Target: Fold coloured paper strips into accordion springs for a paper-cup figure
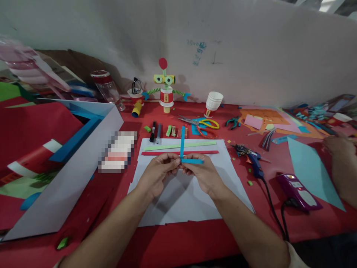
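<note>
Two blue paper strips (182,139) meet at a right angle, one pointing away from me and one to the right. My left hand (161,169) pinches them at the corner, fingers closed. My right hand (199,169) grips the same corner from the other side, under the sideways strip. Both hands are above a white sheet (178,208). Beyond them, a light green strip (192,145) and a red strip (153,153) lie across the sheet's far part.
A paper-cup figure (166,96) stands at the back, with scissors (192,121) nearer. A glue gun (253,162) and purple power unit (299,193) lie right, near another person's hand (338,147). On the left is a white box (69,178); stacked cups (214,102) stand behind.
</note>
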`<state>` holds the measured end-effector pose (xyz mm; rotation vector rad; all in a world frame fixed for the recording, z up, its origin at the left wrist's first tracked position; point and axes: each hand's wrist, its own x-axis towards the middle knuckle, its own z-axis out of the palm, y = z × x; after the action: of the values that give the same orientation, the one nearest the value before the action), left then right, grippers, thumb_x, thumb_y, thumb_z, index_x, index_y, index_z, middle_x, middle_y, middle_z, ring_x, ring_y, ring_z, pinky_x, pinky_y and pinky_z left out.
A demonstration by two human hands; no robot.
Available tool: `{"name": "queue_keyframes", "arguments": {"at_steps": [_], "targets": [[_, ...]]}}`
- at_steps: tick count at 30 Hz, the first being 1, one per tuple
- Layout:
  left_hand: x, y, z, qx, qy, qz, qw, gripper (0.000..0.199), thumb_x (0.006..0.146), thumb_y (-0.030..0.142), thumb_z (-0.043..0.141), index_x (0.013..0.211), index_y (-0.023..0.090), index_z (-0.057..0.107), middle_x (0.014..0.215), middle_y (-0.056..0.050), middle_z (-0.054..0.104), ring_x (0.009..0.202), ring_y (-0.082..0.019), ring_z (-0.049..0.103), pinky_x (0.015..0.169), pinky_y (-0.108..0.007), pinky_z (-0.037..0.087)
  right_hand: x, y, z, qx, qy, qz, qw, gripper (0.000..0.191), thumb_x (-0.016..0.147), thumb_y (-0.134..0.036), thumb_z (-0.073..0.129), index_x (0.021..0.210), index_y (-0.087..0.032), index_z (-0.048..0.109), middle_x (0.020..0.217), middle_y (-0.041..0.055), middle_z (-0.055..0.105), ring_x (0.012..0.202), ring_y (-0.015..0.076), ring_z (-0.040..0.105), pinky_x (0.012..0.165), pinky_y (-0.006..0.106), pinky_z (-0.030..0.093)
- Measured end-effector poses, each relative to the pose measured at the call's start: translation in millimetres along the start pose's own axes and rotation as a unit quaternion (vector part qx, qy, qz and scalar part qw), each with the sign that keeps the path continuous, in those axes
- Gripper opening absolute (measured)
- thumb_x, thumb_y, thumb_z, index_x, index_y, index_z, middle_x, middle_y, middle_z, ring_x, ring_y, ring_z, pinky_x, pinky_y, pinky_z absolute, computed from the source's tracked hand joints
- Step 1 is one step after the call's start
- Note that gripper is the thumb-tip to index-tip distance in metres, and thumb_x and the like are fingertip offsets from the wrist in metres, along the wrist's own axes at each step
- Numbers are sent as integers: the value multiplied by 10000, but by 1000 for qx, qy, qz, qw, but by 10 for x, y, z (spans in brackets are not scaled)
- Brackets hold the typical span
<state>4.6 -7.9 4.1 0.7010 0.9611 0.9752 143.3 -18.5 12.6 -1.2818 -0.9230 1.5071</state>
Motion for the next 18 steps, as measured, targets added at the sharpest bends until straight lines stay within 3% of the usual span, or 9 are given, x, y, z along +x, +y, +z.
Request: {"name": "queue_keyframes", "arguments": {"at_steps": [10, 18], "targets": [[32, 5, -51, 65, 2, 15, 998, 176, 589, 235, 773, 747, 170, 727, 671, -26, 667, 610, -112, 548, 588, -244, 383, -20, -73, -47, -61, -46, -36, 996, 167, 610, -305, 750, 664, -170, 667, 588, -2, 627, 533, 114, 564, 521, 240, 415], [8, 25, 4, 38, 13, 43, 998, 186, 571, 210, 769, 750, 175, 729, 690, -16, 664, 613, -107, 522, 622, -253, 402, -24, -9, -78, -154, -49, -112, 981, 79, 704, -217, 622, 749, -214, 687, 686, -9, 656, 665, 150, 597, 658, 295, 468]]}}
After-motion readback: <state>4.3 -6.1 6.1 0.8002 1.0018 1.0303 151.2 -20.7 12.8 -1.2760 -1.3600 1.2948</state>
